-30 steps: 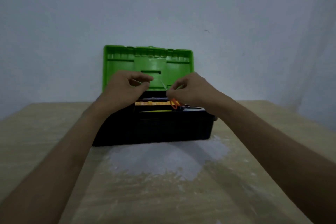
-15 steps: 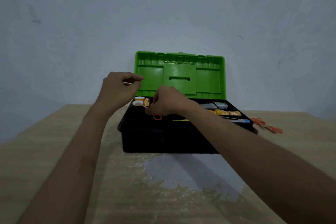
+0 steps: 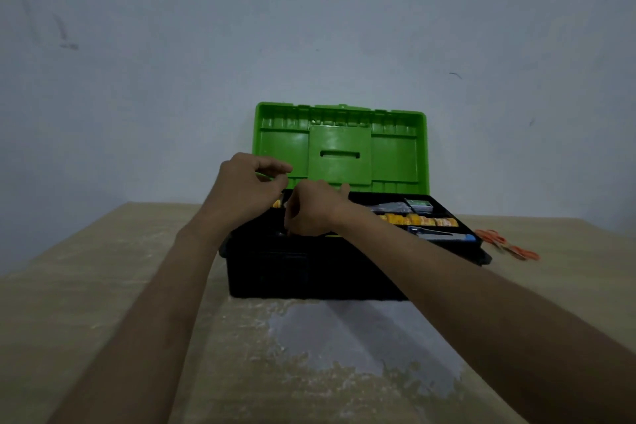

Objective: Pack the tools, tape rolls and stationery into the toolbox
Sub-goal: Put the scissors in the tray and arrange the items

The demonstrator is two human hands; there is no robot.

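The black toolbox point(image 3: 309, 272) stands on the wooden table with its green lid point(image 3: 340, 148) raised against the wall. My left hand point(image 3: 246, 189) hovers over the box's left end and pinches a thin pale strand point(image 3: 266, 176) between thumb and forefinger. My right hand point(image 3: 315, 208) reaches into the left part of the top tray with its fingers curled downward; whatever lies under them is hidden. In the tray's right half lie a yellow strip of items point(image 3: 421, 220), a blue-tipped cutter point(image 3: 444, 235) and a small green box point(image 3: 418, 205).
Orange-handled scissors point(image 3: 509, 244) lie on the table just right of the toolbox. A pale worn patch point(image 3: 344, 337) marks the tabletop in front of the box. A bare wall stands close behind the lid.
My view has swung left, so the box sits more to the right. My right hand moved left and dipped into the tray; the orange loop seen under it before no longer shows.
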